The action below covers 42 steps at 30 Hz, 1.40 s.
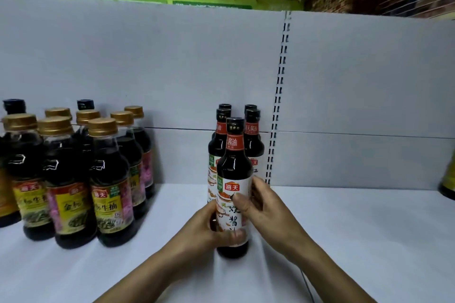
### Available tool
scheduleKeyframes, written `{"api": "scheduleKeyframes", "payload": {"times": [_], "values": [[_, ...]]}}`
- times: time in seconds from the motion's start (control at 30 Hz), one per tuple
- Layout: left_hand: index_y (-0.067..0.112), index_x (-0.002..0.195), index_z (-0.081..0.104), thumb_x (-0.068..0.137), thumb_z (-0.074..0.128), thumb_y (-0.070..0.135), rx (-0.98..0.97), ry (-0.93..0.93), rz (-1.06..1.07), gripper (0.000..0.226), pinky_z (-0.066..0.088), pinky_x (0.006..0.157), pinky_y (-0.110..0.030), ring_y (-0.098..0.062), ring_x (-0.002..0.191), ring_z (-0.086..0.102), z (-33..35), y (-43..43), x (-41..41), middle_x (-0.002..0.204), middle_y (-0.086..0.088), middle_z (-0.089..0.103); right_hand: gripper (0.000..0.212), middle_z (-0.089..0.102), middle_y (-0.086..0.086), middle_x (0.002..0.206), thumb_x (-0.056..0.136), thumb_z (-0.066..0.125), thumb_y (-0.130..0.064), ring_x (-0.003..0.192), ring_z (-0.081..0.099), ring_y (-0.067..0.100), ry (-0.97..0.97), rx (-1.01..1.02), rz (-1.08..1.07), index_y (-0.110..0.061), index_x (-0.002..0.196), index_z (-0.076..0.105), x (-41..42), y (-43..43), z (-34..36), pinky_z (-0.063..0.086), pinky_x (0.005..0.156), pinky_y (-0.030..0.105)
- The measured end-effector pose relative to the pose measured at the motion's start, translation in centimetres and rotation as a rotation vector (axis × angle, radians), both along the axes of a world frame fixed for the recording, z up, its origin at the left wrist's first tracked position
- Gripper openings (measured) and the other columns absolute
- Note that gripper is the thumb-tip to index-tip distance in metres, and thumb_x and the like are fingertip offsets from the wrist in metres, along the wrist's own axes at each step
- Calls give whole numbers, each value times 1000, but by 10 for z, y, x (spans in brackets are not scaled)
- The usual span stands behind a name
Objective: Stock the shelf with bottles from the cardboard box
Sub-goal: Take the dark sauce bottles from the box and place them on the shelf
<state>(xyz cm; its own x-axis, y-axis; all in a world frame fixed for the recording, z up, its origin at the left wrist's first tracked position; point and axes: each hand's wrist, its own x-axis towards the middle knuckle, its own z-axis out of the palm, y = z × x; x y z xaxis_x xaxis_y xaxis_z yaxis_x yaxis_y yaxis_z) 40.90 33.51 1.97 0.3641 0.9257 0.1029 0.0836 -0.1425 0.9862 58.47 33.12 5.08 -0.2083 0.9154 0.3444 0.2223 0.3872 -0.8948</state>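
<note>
A dark soy sauce bottle (234,179) with a black cap, red neck band and white label stands upright on the white shelf (357,233). Both hands hold it. My left hand (209,226) wraps its lower left side, with the thumb across the label. My right hand (261,204) grips its right side, also with the thumb on the label. Right behind it stand several bottles of the same kind (252,135) in two short rows against the back panel. The cardboard box is out of view.
A group of gold-capped soy sauce bottles (108,179) with yellow and pink labels stands at the left of the shelf. Part of another bottle (449,184) shows at the right edge. A slotted upright (278,96) divides the grey back panel.
</note>
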Motion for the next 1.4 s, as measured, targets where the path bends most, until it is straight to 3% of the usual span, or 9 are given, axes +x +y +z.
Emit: {"api": "scheduleKeyframes", "payload": {"times": [0.23, 0.4, 0.63, 0.73, 0.93, 1.13, 1.4], "values": [[22, 134, 59, 85, 81, 5, 50, 45, 17, 56, 52, 108, -38, -16, 118, 69, -1, 12, -6, 125, 1, 74, 48, 67, -12, 133, 95, 66, -40, 125, 63, 5, -30, 3, 23, -32, 140, 51, -4, 11, -2, 52, 108, 40], [25, 128, 61, 84, 83, 9, 68, 106, 58, 52, 56, 87, -20, -8, 105, 73, 0, 18, -12, 116, 3, 77, 48, 67, -16, 132, 97, 64, -39, 124, 61, 0, -66, 29, -2, -35, 142, 49, -11, 16, -2, 51, 109, 37], [23, 125, 60, 83, 85, 12, 144, 164, 144, 50, 56, 81, -18, 0, 98, 73, -2, 26, -13, 111, 14, 77, 52, 67, -18, 129, 90, 70, -39, 117, 65, 0, -176, 78, -121, -53, 134, 45, -20, 21, -15, 54, 103, 36], [25, 124, 59, 83, 85, 17, 183, 179, 178, 49, 55, 78, -15, 3, 97, 71, -5, 28, -13, 107, 17, 76, 51, 67, -17, 129, 90, 71, -39, 116, 65, 0, -157, 68, -147, -53, 133, 47, -22, 23, -19, 55, 102, 33], [27, 120, 56, 77, 90, 28, 181, 176, 253, 55, 58, 76, -20, 1, 93, 73, -15, 32, -16, 109, 10, 73, 46, 70, -16, 124, 93, 73, -28, 108, 68, -5, -129, 47, -174, -46, 129, 50, -25, 22, -23, 56, 96, 24], [42, 117, 54, 66, 81, 60, 260, 259, 292, 61, 60, 89, -35, -3, 104, 68, -25, 41, -18, 118, 12, 67, 47, 69, -15, 127, 94, 71, -32, 112, 67, -3, -113, 51, -183, -37, 136, 52, -26, 25, -25, 57, 99, 29], [49, 117, 50, 68, 76, 66, 300, 295, 300, 59, 59, 90, -34, -1, 106, 65, -26, 42, -18, 121, 18, 63, 46, 68, -17, 129, 95, 69, -35, 111, 66, -6, -135, 52, -172, -39, 137, 51, -25, 27, -26, 56, 96, 22]]}}
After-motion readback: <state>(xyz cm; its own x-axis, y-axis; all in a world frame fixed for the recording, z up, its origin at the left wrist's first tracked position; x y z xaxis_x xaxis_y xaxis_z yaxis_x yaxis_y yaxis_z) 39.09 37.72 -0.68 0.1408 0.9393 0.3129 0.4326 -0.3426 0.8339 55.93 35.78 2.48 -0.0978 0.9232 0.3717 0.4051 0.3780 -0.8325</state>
